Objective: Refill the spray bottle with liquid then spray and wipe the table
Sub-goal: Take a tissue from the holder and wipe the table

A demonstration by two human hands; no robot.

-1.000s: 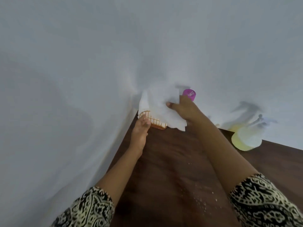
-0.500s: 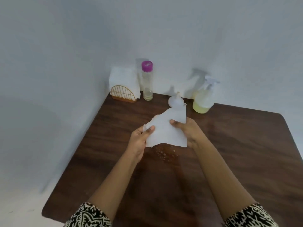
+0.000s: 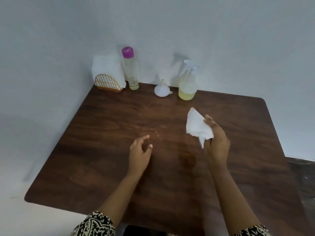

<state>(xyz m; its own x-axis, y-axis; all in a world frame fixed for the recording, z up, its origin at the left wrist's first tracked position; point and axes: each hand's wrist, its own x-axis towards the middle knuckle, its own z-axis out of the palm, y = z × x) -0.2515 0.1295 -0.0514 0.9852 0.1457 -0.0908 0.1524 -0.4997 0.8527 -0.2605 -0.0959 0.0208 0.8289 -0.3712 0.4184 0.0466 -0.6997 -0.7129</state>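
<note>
Head view: a dark wood counter [image 3: 102, 150] stands in a corner of pale walls. The right grip [image 3: 216, 143] is above the counter's right half, its fingers curled round a crumpled white tissue [image 3: 196, 126], which sticks up and to the left of the fingers. The left grip [image 3: 139, 153] is near the counter's middle, holding nothing, its fingers loosely spread. Whether it touches the wood cannot be told.

Just beyond the left fingertips lie a few small droplets [image 3: 157, 133], and a darker wet patch [image 3: 187, 159] shows between the two arms.

Along the far edge, the spray bottle [image 3: 187, 84] stands upright with yellowish liquid in its lower part. Just left of it a white funnel [image 3: 162, 90] sits wide end down. Further left stands a clear bottle [image 3: 131, 70] with a purple cap, nearly empty, beside a gold wire holder [image 3: 108, 82] of napkins [image 3: 106, 67] in the corner.
</note>
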